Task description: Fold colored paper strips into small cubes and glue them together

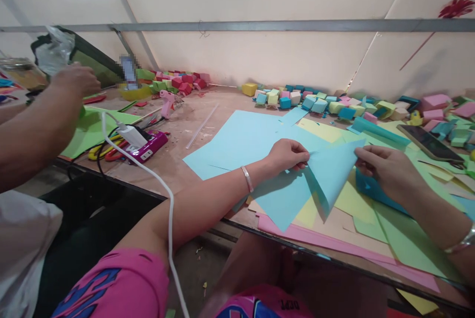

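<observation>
A piece of light blue paper (332, 172) is held up and bent between my two hands, its lower corner curling downward. My left hand (287, 156) pinches its left edge with thumb and fingertips. On the opposite side, my right hand (382, 167) grips the upper right corner, fingers closed. Beneath the left forearm lies a larger light blue sheet (241, 137), spread flat on the table. Under my right hand is a darker blue paper piece (376, 189), partly hidden. Yellow, green and pink sheets (322, 239) are layered below along the table edge.
Small coloured paper boxes (285, 103) line the wall. A phone (430, 142) lies at the right. Left are a pink glue gun (167, 104), a purple power strip (148, 147) and a white cable (159, 179) crossing my arm. A co-worker's arm (40, 115) reaches in at far left.
</observation>
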Tool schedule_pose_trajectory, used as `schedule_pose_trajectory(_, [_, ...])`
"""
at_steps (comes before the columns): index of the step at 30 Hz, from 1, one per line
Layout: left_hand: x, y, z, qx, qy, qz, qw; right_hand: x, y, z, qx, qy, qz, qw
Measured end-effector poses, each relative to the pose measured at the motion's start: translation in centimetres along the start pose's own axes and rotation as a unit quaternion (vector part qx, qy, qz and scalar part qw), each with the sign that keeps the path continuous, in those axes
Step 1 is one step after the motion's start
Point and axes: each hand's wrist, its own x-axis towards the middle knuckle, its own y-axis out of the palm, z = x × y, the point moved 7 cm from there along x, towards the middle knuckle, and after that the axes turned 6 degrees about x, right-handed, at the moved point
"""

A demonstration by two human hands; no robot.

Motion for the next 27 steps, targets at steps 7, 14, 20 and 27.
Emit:
schedule_pose_trajectory(7, [0.1, -0.1, -0.7, 0.018, 0.005, 0.004, 1.0, 0.1, 1.1, 0.3, 0.02, -0.012, 0.025, 0.999])
schedule_pose_trajectory(14, [0.3, -0.1, -1.0, 0.037, 0.017, 0.015, 0.999, 0.5, 0.6, 0.9, 0.024, -0.033, -0.011, 0.999])
schedule_pose_trajectory(20, [0.0, 0.3, -1.1, 0.034, 0.012, 0.037, 0.999, 0.5, 0.1, 1.2, 0.051, -0.053, -0.034, 0.997])
schedule_pose_trajectory(27, [0.2, 0.4, -0.9, 0.018, -0.002, 0.059, 0.998, 0.4, 0.0, 1.5, 0.051, -0.069, -0.05, 0.995])
